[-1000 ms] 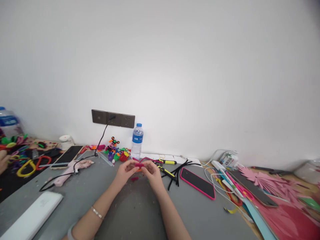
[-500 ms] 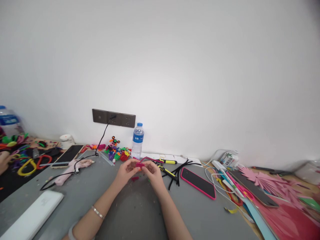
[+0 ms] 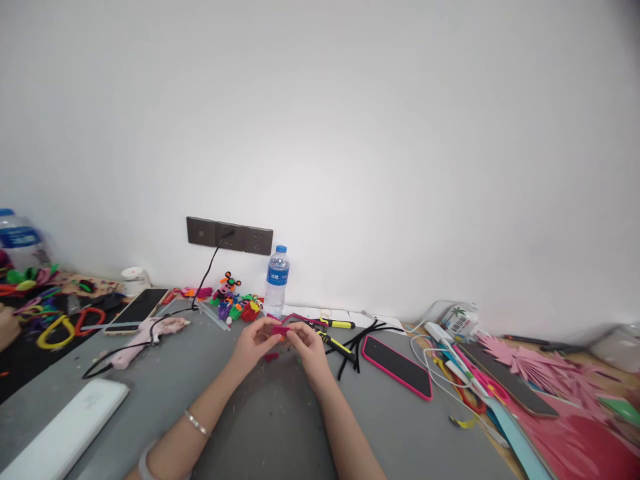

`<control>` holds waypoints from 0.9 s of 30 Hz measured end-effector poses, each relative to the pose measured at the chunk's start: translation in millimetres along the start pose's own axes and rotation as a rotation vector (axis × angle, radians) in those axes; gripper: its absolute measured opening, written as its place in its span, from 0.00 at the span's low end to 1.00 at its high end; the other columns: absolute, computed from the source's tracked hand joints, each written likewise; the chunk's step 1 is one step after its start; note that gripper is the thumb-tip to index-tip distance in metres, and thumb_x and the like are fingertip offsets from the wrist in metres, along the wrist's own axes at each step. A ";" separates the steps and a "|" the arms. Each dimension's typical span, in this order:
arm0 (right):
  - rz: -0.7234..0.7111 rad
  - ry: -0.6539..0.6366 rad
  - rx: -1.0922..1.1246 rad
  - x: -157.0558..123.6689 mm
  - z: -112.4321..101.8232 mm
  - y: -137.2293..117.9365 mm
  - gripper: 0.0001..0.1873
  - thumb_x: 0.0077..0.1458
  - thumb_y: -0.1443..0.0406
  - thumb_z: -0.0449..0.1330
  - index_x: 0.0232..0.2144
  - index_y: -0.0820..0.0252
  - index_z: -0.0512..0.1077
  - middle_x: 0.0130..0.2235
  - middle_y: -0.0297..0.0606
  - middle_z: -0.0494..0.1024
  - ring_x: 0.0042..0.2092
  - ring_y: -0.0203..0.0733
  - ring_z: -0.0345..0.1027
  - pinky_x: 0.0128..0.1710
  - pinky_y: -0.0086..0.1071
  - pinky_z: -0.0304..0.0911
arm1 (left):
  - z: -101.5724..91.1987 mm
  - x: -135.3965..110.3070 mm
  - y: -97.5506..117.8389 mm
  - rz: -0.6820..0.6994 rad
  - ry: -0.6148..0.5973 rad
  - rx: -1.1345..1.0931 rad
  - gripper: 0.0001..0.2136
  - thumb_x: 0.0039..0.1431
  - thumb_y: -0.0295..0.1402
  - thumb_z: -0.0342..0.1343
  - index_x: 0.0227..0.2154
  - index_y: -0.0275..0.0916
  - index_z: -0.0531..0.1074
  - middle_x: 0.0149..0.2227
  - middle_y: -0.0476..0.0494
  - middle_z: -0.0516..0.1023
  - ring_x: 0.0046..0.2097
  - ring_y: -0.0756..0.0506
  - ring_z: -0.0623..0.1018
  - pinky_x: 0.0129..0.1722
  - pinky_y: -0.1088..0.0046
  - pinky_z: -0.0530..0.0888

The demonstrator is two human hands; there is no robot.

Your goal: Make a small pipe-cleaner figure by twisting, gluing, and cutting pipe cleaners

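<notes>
Between my two hands is a small magenta pipe cleaner piece [image 3: 281, 330], pinched from both sides above the grey table mat [image 3: 280, 427]. My left hand [image 3: 256, 341] grips its left end with thumb and fingers. On the other end, my right hand [image 3: 304, 343] closes in a matching pinch. A bit of orange shows just under the piece. Below my hands, a short magenta scrap [image 3: 271, 357] lies on the mat. Right behind my right hand are yellow-and-black pliers [image 3: 340, 348] and several black pipe cleaners [image 3: 361, 343].
A water bottle [image 3: 277, 283] stands behind my hands, beside small colourful pipe cleaner figures [image 3: 237, 303]. Leftward lie a pink glue gun [image 3: 133, 353] with its cord and a white power bank [image 3: 70, 427]. A pink-edged phone [image 3: 397, 368] and pink papers [image 3: 575, 427] lie rightward. Another person's hand [image 3: 7, 327] is far left.
Both hands stay in nearly the same place, and the magenta piece appears turned slightly between the fingertips. The whole view has shifted a little. The other person's hand at far left has moved slightly.
</notes>
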State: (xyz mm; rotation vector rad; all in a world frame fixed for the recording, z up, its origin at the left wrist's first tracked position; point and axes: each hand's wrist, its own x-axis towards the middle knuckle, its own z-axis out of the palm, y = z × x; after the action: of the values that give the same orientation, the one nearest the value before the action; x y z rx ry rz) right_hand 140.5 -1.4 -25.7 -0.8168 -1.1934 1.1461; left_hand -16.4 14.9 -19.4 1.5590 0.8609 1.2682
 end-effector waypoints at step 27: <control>-0.171 0.110 -0.342 -4.2 -0.2 -0.4 0.11 0.56 0.60 0.56 0.41 0.59 0.66 0.26 0.31 0.69 0.27 0.38 0.63 0.30 0.31 0.59 | -14.9 7.3 -7.3 0.025 0.190 0.053 0.10 0.52 0.37 0.59 0.35 0.38 0.73 0.36 0.43 0.80 0.40 0.42 0.79 0.42 0.66 0.76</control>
State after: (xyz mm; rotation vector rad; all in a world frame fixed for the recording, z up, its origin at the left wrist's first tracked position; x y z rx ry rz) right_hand 140.9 -5.6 -26.5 -0.9998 -1.3583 0.7578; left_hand -29.0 27.3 -23.1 1.5121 1.0047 1.4394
